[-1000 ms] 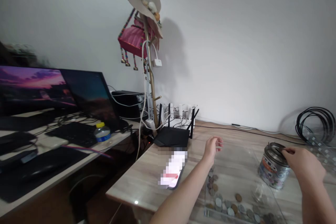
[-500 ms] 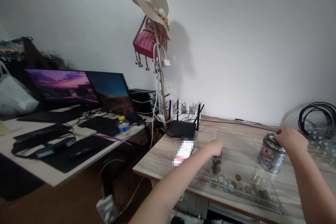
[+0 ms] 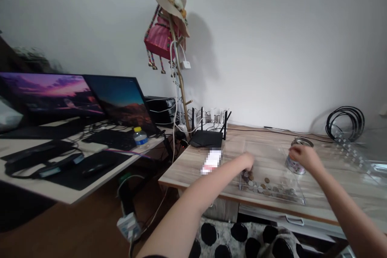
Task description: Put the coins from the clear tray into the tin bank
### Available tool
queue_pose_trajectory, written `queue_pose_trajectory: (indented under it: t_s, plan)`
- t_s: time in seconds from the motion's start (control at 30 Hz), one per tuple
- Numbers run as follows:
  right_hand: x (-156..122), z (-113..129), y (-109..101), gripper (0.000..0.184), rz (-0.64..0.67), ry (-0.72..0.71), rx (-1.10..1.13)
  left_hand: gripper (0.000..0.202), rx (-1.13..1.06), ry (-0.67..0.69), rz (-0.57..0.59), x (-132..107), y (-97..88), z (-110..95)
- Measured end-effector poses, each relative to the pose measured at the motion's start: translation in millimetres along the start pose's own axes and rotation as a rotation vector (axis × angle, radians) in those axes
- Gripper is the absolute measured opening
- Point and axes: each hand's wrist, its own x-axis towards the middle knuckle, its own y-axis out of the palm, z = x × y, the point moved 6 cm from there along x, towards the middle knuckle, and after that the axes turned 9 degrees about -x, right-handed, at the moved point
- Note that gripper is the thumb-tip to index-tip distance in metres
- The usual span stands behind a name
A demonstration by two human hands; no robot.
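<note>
My left hand [image 3: 248, 161] is over the left side of a clear plastic tray [image 3: 273, 149], its fingers curled down at the coins there. What those fingers hold, if anything, is hidden. Silver and brown coins [image 3: 261, 187] lie along the tray's left and near sides. To the right of the tray stands a round metal tin [image 3: 298, 167] with a printed pattern. My right hand [image 3: 304, 156] is at the near side of its top, fingers pinched together, covering part of the tin. Anything in that pinch is too small or hidden to make out.
A phone with a blurred screen [image 3: 211, 162] and a black router [image 3: 206, 138] are left of the tray. Behind the tin lie a coil of black cable [image 3: 344, 125] and a clear plastic piece [image 3: 352, 151]. Monitors [image 3: 117, 100] and a bottle [image 3: 140, 137] occupy another desk.
My right hand has moved from above the tin's lid to the near left edge of its top. My left hand stays at the tray's left side. The camera view has shifted.
</note>
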Motion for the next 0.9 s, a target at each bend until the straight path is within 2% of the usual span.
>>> queue_pose_trajectory:
  t_s: [0.07,0.17,0.23,0.33,0.47,0.6,0.77,0.9]
  plan:
    - [-19,41,45,0.035,0.280,-0.187,0.046,0.019,0.368,-0.075,0.012,-9,4.7,3]
    - [-41,85,89,0.054,0.416,-0.280,0.077,0.025,0.848,-0.146,0.046,-25,13.7,4]
    - [-48,104,104,0.059,0.465,-0.332,0.098,0.023,1.019,-0.145,0.097,-36,22.0,4]
    - [-52,119,113,0.057,0.549,-0.409,0.134,0.016,1.165,-0.129,0.204,-49,32.1,7]
    - [-54,125,116,0.037,0.656,-0.483,0.156,0.011,1.157,-0.108,0.321,-61,35.6,11]
    - [-54,121,124,0.021,0.732,-0.492,0.110,0.009,1.115,-0.061,0.394,-73,36.5,12]
    - [-52,101,125,0.024,0.809,-0.451,0.014,0.016,1.052,0.019,0.403,-83,38.2,11]
    - [-53,73,121,0.027,0.891,-0.392,-0.072,0.017,0.960,0.000,0.403,-78,35.6,18]
